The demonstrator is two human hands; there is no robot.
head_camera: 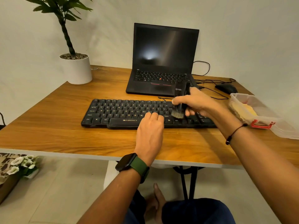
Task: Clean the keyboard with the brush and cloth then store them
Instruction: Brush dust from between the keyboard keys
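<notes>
Gripping the brush (pixel 179 102) w/ fingers and thumb curled round its dark handle, the right hand (pixel 196 102) holds it nearly upright over the right part of the keyboard (pixel 123 113), pale bristles down and touching the keys near the right Shift/Ctrl area. Left hand (pixel 149 128) lies flat on the kbd's front edge, fingers fairly straight and resting on keys just right of the spacebar; it holds nothing. Kbd is black, sits across the middle of the wooden desk (pixel 48 123), long side parallel to the front edge. Cloth (pixel 246 111), yellowish, lies folded inside a clear plastic box (pixel 265 117) w/ red latch at the desk's right edge, well apart from the kbd's left half but near its right end. Behind the kbd: open black laptop (pixel 163 62), screen dark. Black mouse (pixel 226 88) to the laptop's right, cables trailing beside it. Potted plant (pixel 75 65) in a white pot at the desk's back-left corner. Left wrist wears a watch (pixel 131 164) w/ green strap; right wrist has a thin dark cord bracelet (pixel 234 132). White flowers (pixel 21 164) on the floor at lower left.
</notes>
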